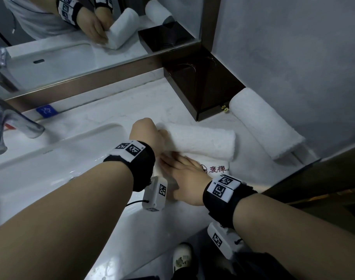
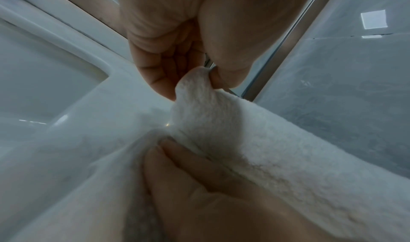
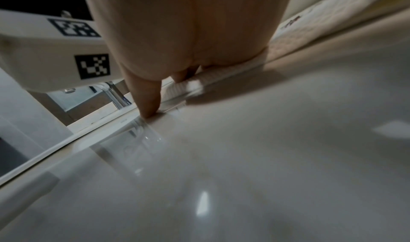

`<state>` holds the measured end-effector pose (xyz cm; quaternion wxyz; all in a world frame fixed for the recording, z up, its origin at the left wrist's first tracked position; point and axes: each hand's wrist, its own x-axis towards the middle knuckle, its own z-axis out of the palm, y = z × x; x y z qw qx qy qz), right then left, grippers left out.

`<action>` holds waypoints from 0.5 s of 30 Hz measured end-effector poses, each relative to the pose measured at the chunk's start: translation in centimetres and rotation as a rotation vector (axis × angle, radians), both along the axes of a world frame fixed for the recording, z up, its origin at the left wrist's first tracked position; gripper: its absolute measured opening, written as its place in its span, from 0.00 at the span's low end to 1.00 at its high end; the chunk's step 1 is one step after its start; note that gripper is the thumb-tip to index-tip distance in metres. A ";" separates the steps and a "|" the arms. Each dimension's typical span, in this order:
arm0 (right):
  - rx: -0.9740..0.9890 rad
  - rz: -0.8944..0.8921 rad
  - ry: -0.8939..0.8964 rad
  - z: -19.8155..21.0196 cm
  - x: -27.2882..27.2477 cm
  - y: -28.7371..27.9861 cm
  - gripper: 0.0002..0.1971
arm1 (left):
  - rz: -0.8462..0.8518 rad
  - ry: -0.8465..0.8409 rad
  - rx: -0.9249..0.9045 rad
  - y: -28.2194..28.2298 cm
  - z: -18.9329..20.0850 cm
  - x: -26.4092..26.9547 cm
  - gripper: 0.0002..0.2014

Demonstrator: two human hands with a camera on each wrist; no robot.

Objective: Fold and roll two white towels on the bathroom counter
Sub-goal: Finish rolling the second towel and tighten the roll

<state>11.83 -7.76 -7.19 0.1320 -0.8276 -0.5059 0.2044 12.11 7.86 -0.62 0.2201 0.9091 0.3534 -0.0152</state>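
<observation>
A white towel (image 1: 200, 140) lies half rolled on the marble counter (image 1: 116, 112), right of the sink. My left hand (image 1: 160, 136) grips the roll's left end; in the left wrist view my thumb and fingers pinch that end of the towel (image 2: 266, 149). My right hand (image 1: 178, 168) lies flat with straight fingers on the unrolled part, just left of its red logo (image 1: 213, 168), fingertips against the roll. In the right wrist view one of its fingers (image 3: 148, 96) touches the counter beside the towel edge (image 3: 221, 72). A second white towel (image 1: 263, 122), fully rolled, lies along the right wall.
A dark wooden box (image 1: 200, 87) stands in the back corner, between the mirror frame and the rolled towel. The white sink basin (image 1: 51, 164) and chrome faucet (image 1: 12, 122) are on the left. The counter's front edge runs under my wrists.
</observation>
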 end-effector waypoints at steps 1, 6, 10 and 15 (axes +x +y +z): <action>-0.007 -0.001 0.001 0.0 0.0 0.0 0.48 | 0.001 -0.017 0.007 0.1 -0.1 0.1 0.12; -0.013 -0.001 -0.017 0.1 -0.1 0.0 0.48 | 0.068 -0.057 -0.012 0.3 -0.7 0.5 0.13; -0.028 0.016 -0.028 0.1 -0.4 0.0 0.50 | 0.063 -0.146 -0.125 1.1 -0.7 0.4 0.11; -0.018 0.008 -0.010 0.3 -0.5 -0.2 0.48 | -0.178 -0.018 -0.210 2.3 0.4 0.7 0.27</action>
